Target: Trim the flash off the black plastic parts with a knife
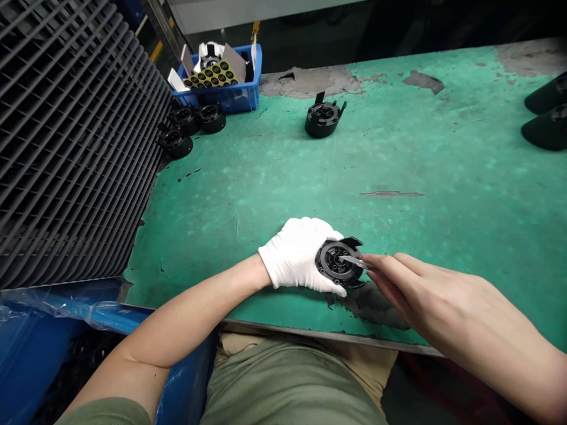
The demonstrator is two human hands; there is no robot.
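My left hand [301, 254], in a white glove, is wrapped around a round black plastic part [339, 264]. The part's ringed face is turned up, and a flat tab sticks out at its upper right. Between the thumb and fingers of my bare right hand [425, 295] is a slim, pointed, silver blade-like tool [354, 260]. The tip of the tool is over the middle of the round part; whether it touches cannot be made out. Most of the tool's rear end is hidden by my fingers.
On the green worktop [266, 177] a similar black part [325, 118] stands farther back. Several more black parts [211, 118] sit beside a blue bin [241, 97]. Stacked dark grid racks [75, 130] line the left. Black cylinders [549, 127] stand at right; a blue crate [31, 348] is lower left.
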